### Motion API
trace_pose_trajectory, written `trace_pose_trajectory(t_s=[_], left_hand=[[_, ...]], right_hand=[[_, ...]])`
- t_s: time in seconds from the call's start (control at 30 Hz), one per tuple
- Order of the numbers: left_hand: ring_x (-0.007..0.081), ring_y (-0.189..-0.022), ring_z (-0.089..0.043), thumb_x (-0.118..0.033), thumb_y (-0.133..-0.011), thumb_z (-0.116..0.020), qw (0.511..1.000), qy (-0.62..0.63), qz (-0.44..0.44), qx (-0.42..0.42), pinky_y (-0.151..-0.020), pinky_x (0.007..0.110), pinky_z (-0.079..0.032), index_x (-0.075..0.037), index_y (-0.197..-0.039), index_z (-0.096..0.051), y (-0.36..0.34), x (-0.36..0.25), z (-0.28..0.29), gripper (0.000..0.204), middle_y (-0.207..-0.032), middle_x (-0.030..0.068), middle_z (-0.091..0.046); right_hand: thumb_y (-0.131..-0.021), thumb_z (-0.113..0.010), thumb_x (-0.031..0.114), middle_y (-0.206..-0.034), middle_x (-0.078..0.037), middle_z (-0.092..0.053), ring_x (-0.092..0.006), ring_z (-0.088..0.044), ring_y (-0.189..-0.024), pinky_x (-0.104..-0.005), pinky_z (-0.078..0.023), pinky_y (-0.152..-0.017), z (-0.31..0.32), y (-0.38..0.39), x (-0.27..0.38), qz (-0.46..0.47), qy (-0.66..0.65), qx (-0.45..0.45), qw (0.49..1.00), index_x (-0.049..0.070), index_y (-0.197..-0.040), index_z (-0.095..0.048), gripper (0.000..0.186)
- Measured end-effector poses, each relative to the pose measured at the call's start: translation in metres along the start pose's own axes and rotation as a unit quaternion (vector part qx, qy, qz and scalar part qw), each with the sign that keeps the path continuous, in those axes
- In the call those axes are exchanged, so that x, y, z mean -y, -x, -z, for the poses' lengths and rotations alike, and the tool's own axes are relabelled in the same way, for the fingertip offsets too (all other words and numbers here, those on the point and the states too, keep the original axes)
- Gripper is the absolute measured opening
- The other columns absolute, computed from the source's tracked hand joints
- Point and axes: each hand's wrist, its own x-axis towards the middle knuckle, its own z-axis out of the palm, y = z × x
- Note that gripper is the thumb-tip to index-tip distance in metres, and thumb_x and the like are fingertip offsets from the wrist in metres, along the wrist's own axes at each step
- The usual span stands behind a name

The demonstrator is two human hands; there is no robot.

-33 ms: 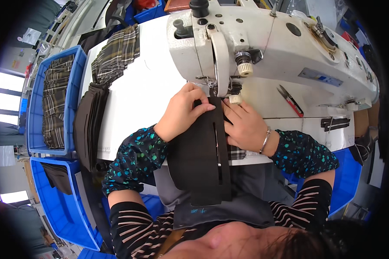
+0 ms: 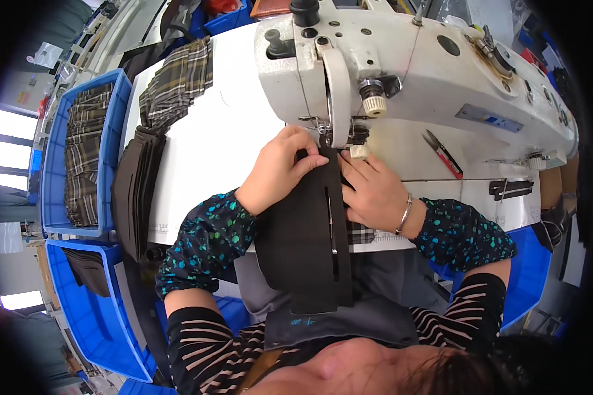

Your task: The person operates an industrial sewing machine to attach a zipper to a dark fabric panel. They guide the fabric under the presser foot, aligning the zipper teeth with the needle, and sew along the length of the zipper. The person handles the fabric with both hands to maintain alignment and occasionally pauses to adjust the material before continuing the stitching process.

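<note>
A dark brown fabric piece [image 2: 293, 230] with a long slit runs from the sewing machine's presser foot [image 2: 325, 135] down over the table edge to my lap. My left hand [image 2: 286, 164] pinches its upper part between thumb and fingers, just left of the foot. My right hand [image 2: 379, 194] rests along the other side, fingers stretched toward the foot and thumb lower down; some fingertips are hidden by the fabric edge. Below that hand a bit of plaid fabric [image 2: 360, 234] shows from under the dark piece. The white sewing machine [image 2: 422, 72] stands over both hands.
Thread snips [image 2: 443, 155] lie right of the machine foot. Stacked dark pieces [image 2: 137, 191] and plaid pieces [image 2: 176, 82] lie at the left. A blue bin [image 2: 117, 131] holds more plaid fabric; another blue bin [image 2: 102, 329] sits below it. A small dark metal-edged part [image 2: 511, 189] lies far right.
</note>
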Motion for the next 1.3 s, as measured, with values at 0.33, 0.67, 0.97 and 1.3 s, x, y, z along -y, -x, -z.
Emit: trace_pose_trajectory(t_s=[0.33,0.67,0.97,1.3], left_hand=[[0.0262,-0.075,-0.068,-0.019,-0.086,-0.087,0.992,0.094,0.071,0.044,-0.068,0.036,-0.054,0.0,-0.093,-0.076,-0.011,0.007,0.006,0.022,-0.089,0.0142,-0.068],[0.0303,-0.089,-0.074,-0.007,-0.09,-0.079,0.991,-0.06,-0.066,-0.1,-0.079,0.039,-0.06,-0.004,-0.114,-0.078,0.007,0.007,-0.01,0.025,-0.121,0.0166,-0.074],[0.0338,-0.127,-0.059,-0.006,-0.093,-0.068,0.96,-0.234,-0.157,0.006,-0.112,0.048,-0.045,-0.001,-0.149,-0.055,0.032,-0.005,-0.014,0.057,-0.148,0.0148,-0.061],[0.0321,-0.121,-0.059,-0.005,-0.092,-0.066,0.956,-0.246,-0.16,-0.014,-0.104,0.044,-0.045,-0.002,-0.146,-0.058,0.027,-0.006,-0.015,0.055,-0.133,0.0108,-0.066]], right_hand=[[-0.082,-0.071,0.021,-0.125,-0.024,-0.067,-0.0379,-0.062,-0.123,-0.0563,-0.044,-0.113,-0.003,0.001,-0.001,0.016,0.021,-0.006,1.0,0.0,-0.111,-0.073,0.036],[-0.081,-0.071,0.021,-0.117,-0.021,-0.069,-0.0376,-0.063,-0.119,-0.0567,-0.044,-0.114,-0.002,-0.002,0.002,0.007,0.012,-0.034,0.999,0.0,-0.113,-0.072,0.039],[-0.077,-0.074,0.022,-0.113,-0.019,-0.069,-0.0353,-0.064,-0.112,-0.0574,-0.043,-0.115,-0.005,-0.003,0.002,-0.007,-0.015,-0.028,0.999,0.0,-0.106,-0.075,0.037],[-0.079,-0.076,0.017,-0.129,-0.016,-0.068,-0.032,-0.065,-0.127,-0.0384,-0.05,-0.088,-0.001,-0.004,0.002,-0.025,-0.024,-0.002,0.999,0.001,-0.121,-0.07,0.045]])
